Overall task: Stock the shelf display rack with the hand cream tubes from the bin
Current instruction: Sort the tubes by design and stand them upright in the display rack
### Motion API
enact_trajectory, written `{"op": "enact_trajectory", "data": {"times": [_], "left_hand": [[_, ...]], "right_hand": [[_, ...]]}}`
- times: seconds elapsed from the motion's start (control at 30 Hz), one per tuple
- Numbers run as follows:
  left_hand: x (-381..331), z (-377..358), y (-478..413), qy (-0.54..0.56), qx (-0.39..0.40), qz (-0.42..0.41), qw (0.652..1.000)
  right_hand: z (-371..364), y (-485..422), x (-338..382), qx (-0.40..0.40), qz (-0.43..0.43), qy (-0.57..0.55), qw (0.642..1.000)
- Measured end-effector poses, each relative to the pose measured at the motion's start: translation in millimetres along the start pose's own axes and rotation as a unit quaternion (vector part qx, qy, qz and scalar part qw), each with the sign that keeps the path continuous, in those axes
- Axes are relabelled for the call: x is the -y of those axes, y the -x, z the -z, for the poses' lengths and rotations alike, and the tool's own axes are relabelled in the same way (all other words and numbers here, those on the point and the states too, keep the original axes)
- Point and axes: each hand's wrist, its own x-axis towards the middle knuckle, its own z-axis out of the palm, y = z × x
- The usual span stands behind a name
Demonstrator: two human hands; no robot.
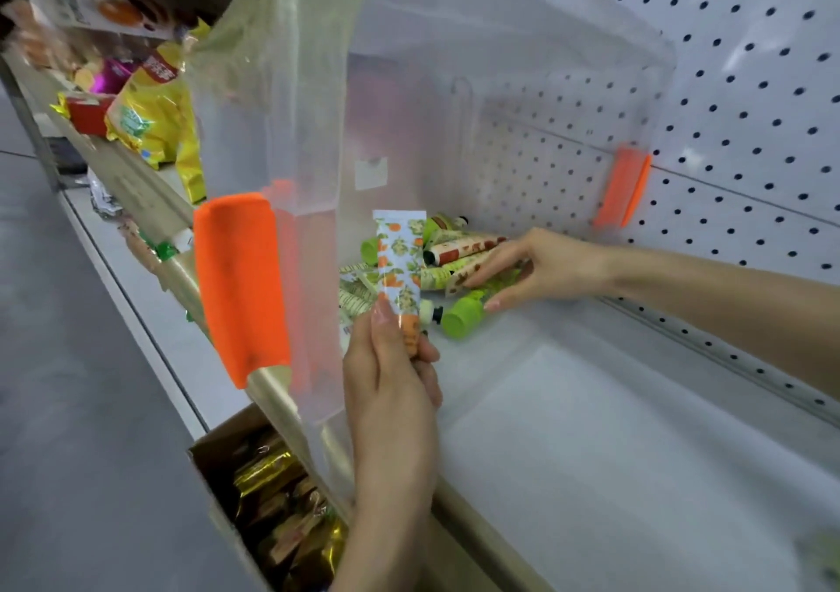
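Left hand gripping orange-flower tube at cap end, upright. Right hand loose, touching tube pile at 3 o'clock, inside bin. Tubes seeming light, squishy, slippery; grabbing stiff cap end seeming safest.

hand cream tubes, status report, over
Left hand grips one tube upright. Right hand open, fingertips on the pile in the bin. Nothing blocks the pile.

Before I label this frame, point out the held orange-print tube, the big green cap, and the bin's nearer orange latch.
orange-print hand cream tube (400, 268): head view, middle of its body.
green cap (463, 317): head view, the cap's side wall.
nearer orange latch (241, 282): head view, centre of its face.
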Motion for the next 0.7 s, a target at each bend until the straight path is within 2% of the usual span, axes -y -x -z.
{"op": "enact_trajectory", "data": {"times": [0.17, 0.4, 0.6, 0.7], "left_hand": [[-1.7, -0.9, -0.5, -0.008, 0.004, -0.004, 1.000], [0.7, 1.4, -2.0, -0.025, 0.038, -0.028, 0.999], [-0.2, 0.8, -1.5, -0.008, 0.051, -0.016, 0.999], [-1.0, 2.3, -0.8, -0.010, 0.075, -0.013, 0.997]], "right_hand": [[-11.0, -9.8, 3.9, 0.003, 0.057, 0.051, 0.997], [-25.6, 3.0, 4.0, 0.001, 0.039, 0.029, 0.999], [-15.9, 22.4, 18.7, -0.017, -0.009, -0.070, 0.997], [2.9, 43.3, 24.5, 0.006, -0.023, -0.131, 0.991]]}}
